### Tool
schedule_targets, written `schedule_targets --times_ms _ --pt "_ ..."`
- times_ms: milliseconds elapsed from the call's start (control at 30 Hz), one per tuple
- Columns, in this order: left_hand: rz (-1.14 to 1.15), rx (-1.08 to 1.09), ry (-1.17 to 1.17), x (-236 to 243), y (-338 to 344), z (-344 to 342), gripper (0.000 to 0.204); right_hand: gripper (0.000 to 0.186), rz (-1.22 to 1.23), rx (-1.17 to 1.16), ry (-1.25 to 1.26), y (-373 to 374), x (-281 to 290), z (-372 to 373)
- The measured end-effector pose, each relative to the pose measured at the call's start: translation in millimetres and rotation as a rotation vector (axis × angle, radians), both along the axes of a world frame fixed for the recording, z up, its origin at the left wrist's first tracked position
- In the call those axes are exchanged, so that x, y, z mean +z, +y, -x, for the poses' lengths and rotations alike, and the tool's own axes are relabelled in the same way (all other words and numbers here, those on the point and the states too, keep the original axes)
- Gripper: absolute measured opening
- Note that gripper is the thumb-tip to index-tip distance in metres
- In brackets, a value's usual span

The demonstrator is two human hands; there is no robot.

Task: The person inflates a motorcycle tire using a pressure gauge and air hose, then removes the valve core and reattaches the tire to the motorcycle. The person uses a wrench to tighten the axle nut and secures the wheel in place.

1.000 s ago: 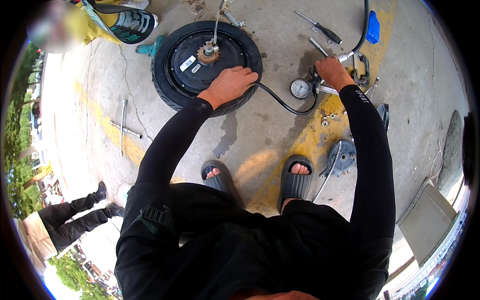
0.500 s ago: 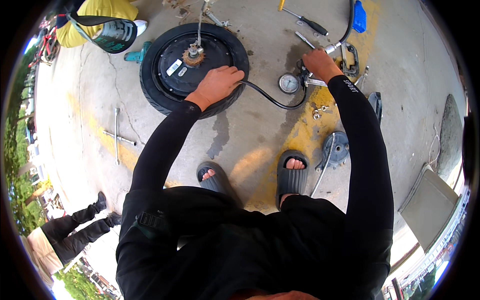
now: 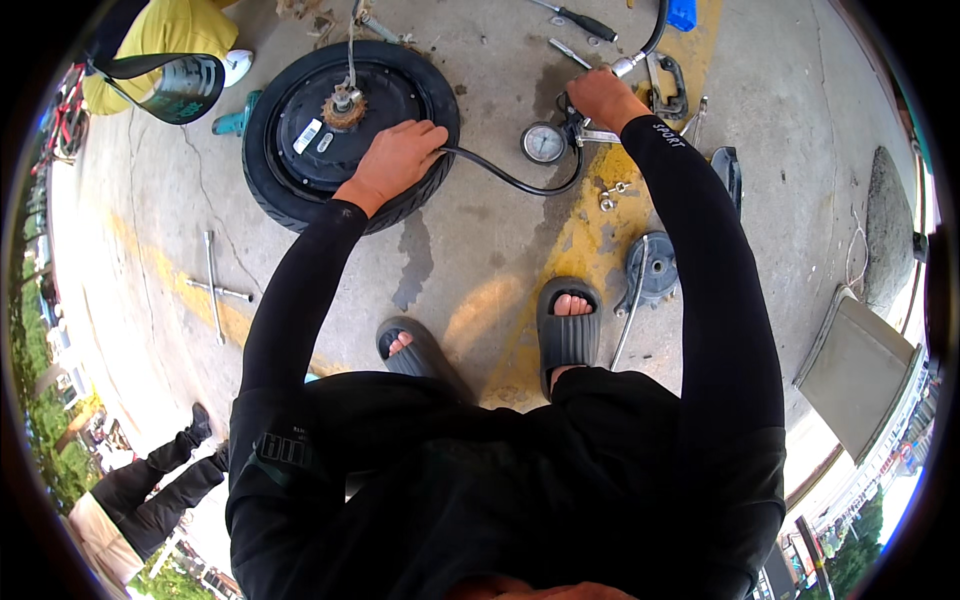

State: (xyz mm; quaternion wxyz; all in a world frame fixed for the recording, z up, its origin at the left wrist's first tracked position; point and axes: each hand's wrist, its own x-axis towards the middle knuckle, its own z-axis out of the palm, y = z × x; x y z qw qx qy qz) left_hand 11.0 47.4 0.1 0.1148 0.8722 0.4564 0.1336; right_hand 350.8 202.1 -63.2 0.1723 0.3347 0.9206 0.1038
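Note:
A black wheel (image 3: 432,92) with a hub motor lies flat on the ground, a rusty sprocket (image 3: 343,116) at its centre. Over its right rim my left hand (image 3: 398,160) is closed on the end of a black air hose (image 3: 505,182); its fingertips and the hose's tip are hidden. Farther right, my right hand (image 3: 604,97) grips a tire inflator, whose round pressure gauge (image 3: 543,143) sticks out to the left. The hose loops from the inflator to the wheel. A metal fitting (image 3: 624,66) joins the inflator to a thicker supply hose (image 3: 656,28).
A screwdriver (image 3: 588,24), a drum-shaped grey part (image 3: 655,268) and chain links (image 3: 608,200) lie right of the wheel. Left are a cross wrench (image 3: 213,288) and a teal tool (image 3: 232,123). A person in yellow trousers (image 3: 185,40) is close by at the upper left.
The whole view has shifted, so the wheel, tools and hands appear farther left and slightly higher. Both hands keep their holds on the hose and the inflator.

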Motion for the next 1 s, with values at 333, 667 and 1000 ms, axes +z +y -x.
schedule_targets --times_ms 333,667,1000 --pt "-0.010 -0.003 0.006 -0.9 0.6 2.1 0.018 0.011 0.027 -0.008 -0.019 -1.0 7.1 2.7" --pt "-0.022 -0.011 0.016 -3.8 1.7 0.7 0.018 0.012 0.036 -0.035 -0.020 -2.0 6.4 2.0" --pt "-0.047 -0.015 0.033 -7.2 2.3 3.9 0.017 0.013 0.010 0.013 -0.024 -4.2 8.7 16.8"
